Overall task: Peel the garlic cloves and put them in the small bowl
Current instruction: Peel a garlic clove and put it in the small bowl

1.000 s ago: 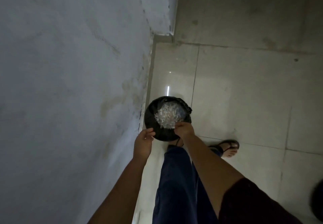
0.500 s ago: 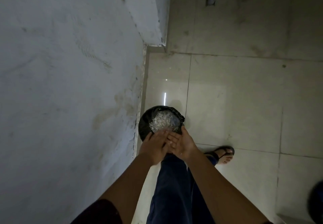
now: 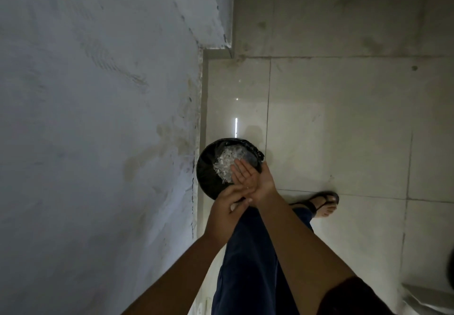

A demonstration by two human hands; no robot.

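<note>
At frame centre the right hand [image 3: 248, 178] lies palm-up with straight fingers, holding nothing. The empty left hand [image 3: 227, 207] lays loose fingers across its heel. Just beyond them, pale garlic peelings [image 3: 226, 164] lie heaped in a black bin [image 3: 205, 174] on the tiled floor [image 3: 344, 130], against the grey wall [image 3: 98, 118] at left.

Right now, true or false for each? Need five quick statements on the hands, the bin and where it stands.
1. The right hand is flat, palm up, over the bin. True.
2. The bin is empty. False: pale scraps lie inside it.
3. The left hand touches the right hand near its wrist. True.
4. The bin stands in the middle of the floor. False: it stands close beside the wall.
5. The right hand grips a garlic clove. False: its fingers are straight and nothing shows in it.
</note>
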